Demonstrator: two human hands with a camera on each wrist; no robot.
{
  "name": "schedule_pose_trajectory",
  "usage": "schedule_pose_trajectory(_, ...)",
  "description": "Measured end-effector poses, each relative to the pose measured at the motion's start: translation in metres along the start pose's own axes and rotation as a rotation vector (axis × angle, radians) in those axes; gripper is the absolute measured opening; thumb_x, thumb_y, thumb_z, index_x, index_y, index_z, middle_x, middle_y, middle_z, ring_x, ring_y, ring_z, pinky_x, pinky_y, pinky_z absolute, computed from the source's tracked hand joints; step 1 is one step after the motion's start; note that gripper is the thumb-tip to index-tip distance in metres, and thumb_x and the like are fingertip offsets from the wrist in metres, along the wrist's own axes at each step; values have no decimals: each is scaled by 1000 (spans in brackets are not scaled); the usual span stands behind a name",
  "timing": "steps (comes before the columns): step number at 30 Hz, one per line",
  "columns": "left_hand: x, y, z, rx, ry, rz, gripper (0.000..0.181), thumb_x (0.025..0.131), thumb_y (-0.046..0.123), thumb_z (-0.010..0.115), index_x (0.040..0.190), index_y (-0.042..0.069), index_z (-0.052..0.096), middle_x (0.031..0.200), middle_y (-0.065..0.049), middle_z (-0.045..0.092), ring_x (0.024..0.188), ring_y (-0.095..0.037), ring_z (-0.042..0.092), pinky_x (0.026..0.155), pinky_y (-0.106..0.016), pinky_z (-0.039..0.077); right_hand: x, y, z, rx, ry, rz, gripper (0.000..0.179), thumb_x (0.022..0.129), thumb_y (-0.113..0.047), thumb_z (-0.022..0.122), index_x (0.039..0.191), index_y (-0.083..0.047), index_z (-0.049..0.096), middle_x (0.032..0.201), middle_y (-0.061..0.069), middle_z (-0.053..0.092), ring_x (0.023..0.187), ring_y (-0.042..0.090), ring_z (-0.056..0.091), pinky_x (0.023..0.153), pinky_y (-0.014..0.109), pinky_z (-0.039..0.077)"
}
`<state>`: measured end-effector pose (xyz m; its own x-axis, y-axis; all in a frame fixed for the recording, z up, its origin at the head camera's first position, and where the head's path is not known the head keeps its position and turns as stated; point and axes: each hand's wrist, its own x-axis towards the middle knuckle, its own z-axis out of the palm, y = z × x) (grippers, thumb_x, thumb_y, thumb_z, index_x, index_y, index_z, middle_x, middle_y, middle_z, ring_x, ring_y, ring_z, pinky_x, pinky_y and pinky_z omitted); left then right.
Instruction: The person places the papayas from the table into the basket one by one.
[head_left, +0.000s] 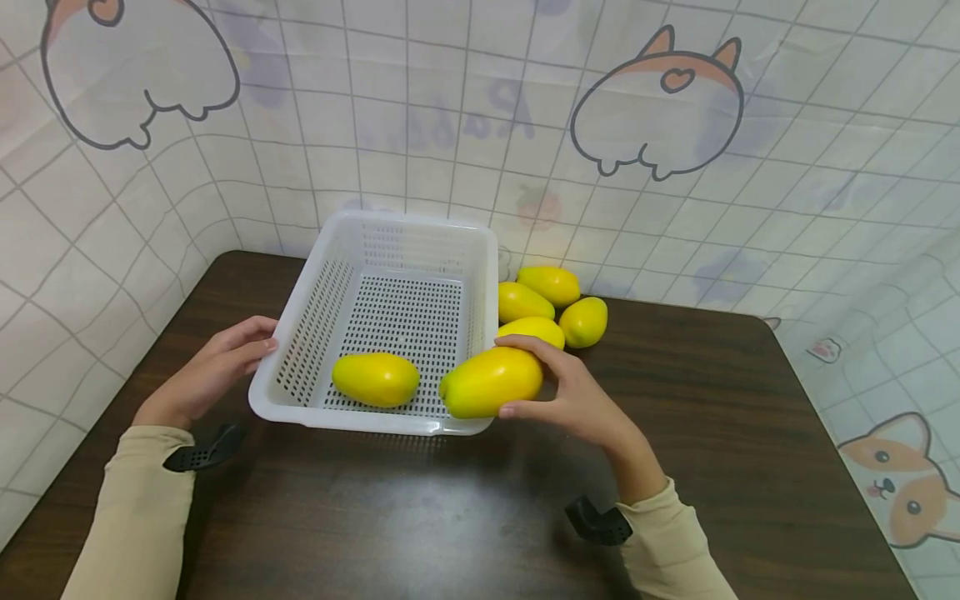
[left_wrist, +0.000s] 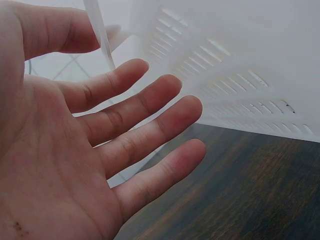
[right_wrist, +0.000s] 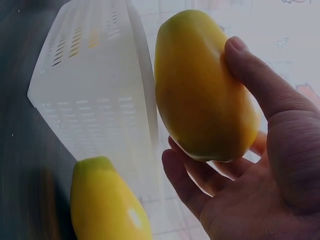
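Observation:
My right hand [head_left: 573, 392] grips a yellow papaya [head_left: 491, 383], thumb on one side and fingers on the other. The papaya is held over the right front corner of a white perforated plastic basket [head_left: 262, 404]. Inside that basket, toward the front, lies another papaya [head_left: 375, 379]. My left hand [head_left: 217, 367] is at the left rim. In the left wrist view its thumb [left_wrist: 60, 32] reaches over the rim, while the other fingers [left_wrist: 150, 132] stretch out straight and spread beside the basket's outer wall [left_wrist: 260, 45].
Several more papayas [head_left: 551, 285] lie bunched on the dark wooden table [head_left: 705, 417], just right of the basket. Patterned white sheeting [head_left: 450, 108] rises behind the table and along its sides. Each wrist wears a black strap mount [head_left: 600, 521].

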<state>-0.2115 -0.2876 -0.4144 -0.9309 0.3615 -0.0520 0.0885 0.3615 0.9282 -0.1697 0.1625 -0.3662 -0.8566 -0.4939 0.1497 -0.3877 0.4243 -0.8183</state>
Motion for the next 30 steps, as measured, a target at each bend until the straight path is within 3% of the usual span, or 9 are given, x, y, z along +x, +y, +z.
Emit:
schedule_pose_trajectory(10, 1, 0, 0, 18, 2, -21, 40, 103, 33, 41, 135, 8, 41, 121, 11, 53, 103, 0, 61, 86, -18, 48, 3, -2, 3, 3, -8, -5, 68, 77, -41, 79, 137, -26, 49, 134, -9, 55, 116, 14, 50, 106, 44, 41)
schedule_pose_trajectory(22, 1, 0, 0, 11, 0, -12, 39, 103, 32, 41, 134, 7, 42, 120, 13, 53, 102, 1, 61, 84, -18, 49, 8, -5, 4, -5, -16, -27, 70, 77, -33, 82, 137, -19, 50, 133, -9, 55, 117, 12, 49, 105, 43, 41)
schedule_pose_trajectory(30, 1, 0, 0, 0, -1, -13, 38, 104, 31, 41, 133, 7, 42, 119, 13, 53, 102, 1, 61, 85, -18, 48, 11, -7, 6, 0, -25, -27, 69, 76, -39, 81, 136, -24, 50, 134, -8, 54, 118, 14, 49, 105, 43, 42)
